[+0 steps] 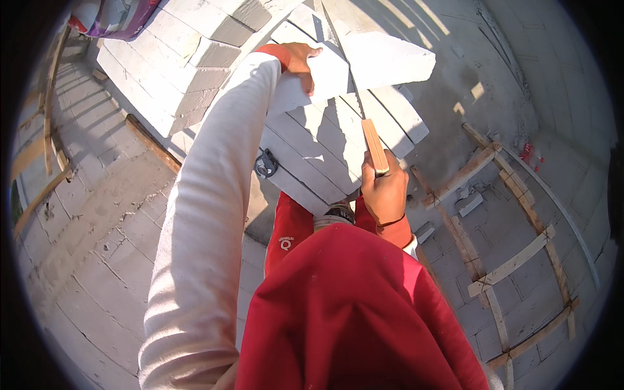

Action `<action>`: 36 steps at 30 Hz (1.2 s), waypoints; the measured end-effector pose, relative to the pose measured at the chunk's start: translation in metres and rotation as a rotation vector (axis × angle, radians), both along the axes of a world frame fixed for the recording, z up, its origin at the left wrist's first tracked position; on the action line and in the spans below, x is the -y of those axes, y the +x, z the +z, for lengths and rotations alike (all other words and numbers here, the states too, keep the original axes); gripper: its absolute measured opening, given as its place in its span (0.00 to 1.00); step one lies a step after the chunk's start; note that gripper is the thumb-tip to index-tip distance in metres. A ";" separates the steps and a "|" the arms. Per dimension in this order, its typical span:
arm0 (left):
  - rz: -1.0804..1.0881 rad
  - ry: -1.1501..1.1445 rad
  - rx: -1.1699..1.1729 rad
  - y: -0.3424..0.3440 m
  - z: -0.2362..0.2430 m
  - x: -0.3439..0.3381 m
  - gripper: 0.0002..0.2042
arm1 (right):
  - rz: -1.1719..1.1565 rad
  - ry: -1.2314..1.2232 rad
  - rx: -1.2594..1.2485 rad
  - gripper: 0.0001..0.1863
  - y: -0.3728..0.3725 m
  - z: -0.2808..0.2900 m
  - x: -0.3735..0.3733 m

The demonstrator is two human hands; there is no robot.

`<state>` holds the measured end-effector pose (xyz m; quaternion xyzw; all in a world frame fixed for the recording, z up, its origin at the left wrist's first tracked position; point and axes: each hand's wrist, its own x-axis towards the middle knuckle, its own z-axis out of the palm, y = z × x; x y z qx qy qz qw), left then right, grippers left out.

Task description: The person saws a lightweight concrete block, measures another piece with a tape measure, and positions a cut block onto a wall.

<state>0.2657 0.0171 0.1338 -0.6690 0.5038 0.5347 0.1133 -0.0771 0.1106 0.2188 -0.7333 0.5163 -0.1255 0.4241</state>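
Observation:
A large white building block (390, 60) lies across a stack of similar pale blocks (302, 146). My left hand (299, 65) grips its left part, thumb and fingers apart on the surface. In my right hand (385, 188) is the wooden handle of a handsaw (373, 144), fingers wrapped round it. The long thin blade slants up and away, crossing the block to the right of my left hand. How deep the blade sits in the block I cannot tell. A small dark round object (265, 164), perhaps a tape measure, rests at the stack's left edge.
More pale blocks (162, 71) are stacked at the far left, with a purple and white bag (123, 16) on top. A nailed wooden frame (513, 260) lies on the right. Timber pieces (153, 143) lie on the left, and a pale wall (572, 71) rises at the far right.

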 end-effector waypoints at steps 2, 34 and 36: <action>0.010 0.051 -0.029 0.010 -0.009 -0.027 0.67 | 0.007 0.068 0.000 0.07 -0.019 0.009 -0.031; -0.082 -0.110 0.195 -0.026 -0.014 -0.033 0.68 | -0.164 0.164 -0.074 0.10 -0.087 0.062 -0.066; -0.090 -0.117 0.295 -0.034 -0.005 -0.051 0.69 | -0.030 0.119 -0.045 0.10 -0.047 0.026 -0.037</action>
